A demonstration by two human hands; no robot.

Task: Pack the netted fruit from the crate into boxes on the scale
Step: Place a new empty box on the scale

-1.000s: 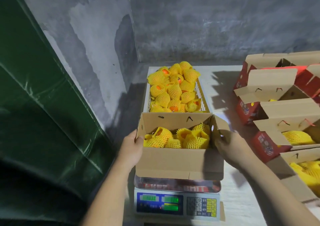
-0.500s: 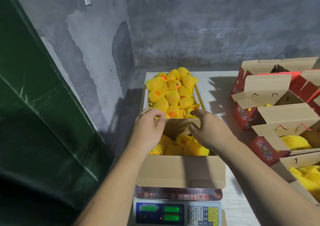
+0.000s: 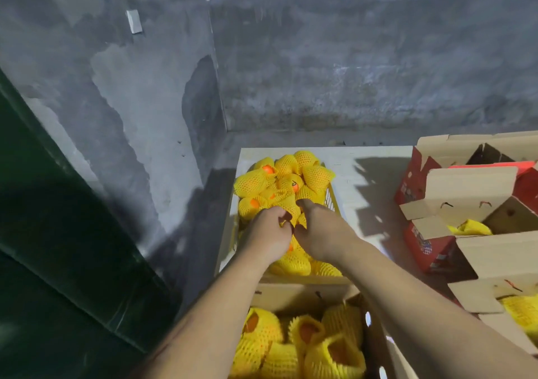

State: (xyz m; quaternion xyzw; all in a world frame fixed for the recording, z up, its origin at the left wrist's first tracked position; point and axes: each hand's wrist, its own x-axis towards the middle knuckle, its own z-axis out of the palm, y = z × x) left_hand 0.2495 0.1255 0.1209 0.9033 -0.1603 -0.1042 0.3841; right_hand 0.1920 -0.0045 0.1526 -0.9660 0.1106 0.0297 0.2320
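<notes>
- Rough grey concrete walls (image 3: 349,73) close the corner behind a pale table (image 3: 375,175); a dark green sheet (image 3: 58,262) hangs along the left side.
- Red-printed cartons (image 3: 465,212) with raised flaps are ranged along the right of the table, some showing yellow netting inside, presumably set aside once filled.
- An open cardboard box (image 3: 294,295) is kept nearest the person, part-filled with netted fruit; the scale beneath it is not in view.
- Just beyond the box, the yellow crate (image 3: 332,201) is placed within arm's reach, so that fruit can be lifted straight back into the box.
- The netted fruit (image 3: 291,180) is heaped high in the crate, orange skin showing through gaps in the foam.
- The left hand (image 3: 269,233) is curled into the heap, fingers closed on netting.
- The right hand (image 3: 323,233) is laid beside it, fingers bent down into the fruit; whether a piece is actually gripped cannot be told.
</notes>
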